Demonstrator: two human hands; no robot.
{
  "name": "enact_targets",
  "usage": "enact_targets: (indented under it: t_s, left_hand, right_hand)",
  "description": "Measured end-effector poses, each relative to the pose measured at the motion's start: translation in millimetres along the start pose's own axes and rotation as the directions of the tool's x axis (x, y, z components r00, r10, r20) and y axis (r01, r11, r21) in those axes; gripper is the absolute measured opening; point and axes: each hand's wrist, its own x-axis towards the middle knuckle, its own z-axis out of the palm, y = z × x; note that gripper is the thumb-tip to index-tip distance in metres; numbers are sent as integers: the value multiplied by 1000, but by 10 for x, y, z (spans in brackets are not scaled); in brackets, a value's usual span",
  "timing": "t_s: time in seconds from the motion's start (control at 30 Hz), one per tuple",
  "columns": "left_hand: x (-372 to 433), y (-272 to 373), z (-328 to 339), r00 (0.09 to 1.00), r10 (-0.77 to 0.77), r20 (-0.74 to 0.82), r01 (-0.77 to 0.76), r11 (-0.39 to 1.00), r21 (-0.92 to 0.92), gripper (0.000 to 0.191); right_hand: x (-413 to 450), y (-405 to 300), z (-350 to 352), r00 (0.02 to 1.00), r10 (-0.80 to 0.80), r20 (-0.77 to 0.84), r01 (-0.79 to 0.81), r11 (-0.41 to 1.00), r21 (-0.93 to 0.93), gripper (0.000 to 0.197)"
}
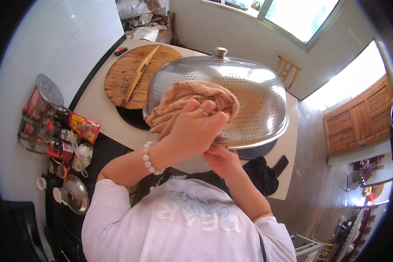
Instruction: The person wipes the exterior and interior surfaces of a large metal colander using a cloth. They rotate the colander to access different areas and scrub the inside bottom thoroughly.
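A large domed stainless steel vessel or lid [255,98], dotted with small holes, stands tilted in front of me. A metal knob [219,52] shows at its top edge. My left hand [196,127], with a ring and a white bead bracelet [147,158] at the wrist, presses a bunched pinkish-brown cloth [199,90] against the dome's face. Below it, my right hand [223,160] holds the dome's lower rim; its fingertips are partly hidden. Behind the dome, on the left, lies a round wooden lid [127,78] with a wooden bar across it.
The light countertop [95,95] bears a black cloth [262,175], a dark phone-like object [280,166] and a small black-and-red object [121,51]. Seasoning bottles and packets [84,127] crowd the left side, near a round metal lid [75,194]. A wooden chair [288,72] stands beyond the counter.
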Motion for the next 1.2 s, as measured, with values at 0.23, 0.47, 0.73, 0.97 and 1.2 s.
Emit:
enact_targets:
  t_s: [0.23, 0.47, 0.73, 0.97, 1.2]
  left_hand:
    - [-385, -218, -21, 999, -16, -44, 18, 999, 50, 30]
    - [-777, -346, -207, 997, -79, 6, 79, 996, -37, 62]
    - [-809, -363, -303, 994, 103, 37, -107, 986, 128, 46]
    - [-915, -534, -445, 994, 106, 37, -110, 984, 143, 42]
    - [-821, -278, -383, 976, 107, 188, -142, 973, 182, 48]
  right_hand:
    - [-5, 26, -173, 981, -67, 182, 63, 998, 30, 52]
    - [114, 55, -169, 974, 76, 213, -110, 983, 149, 68]
    - [208, 170, -134, 976, 74, 207, -31, 979, -203, 68]
    - [-117, -226, -605, 995, -96, 4, 93, 976, 197, 42]
    - [-109, -347, -516, 970, -159, -181, 176, 981, 84, 20]
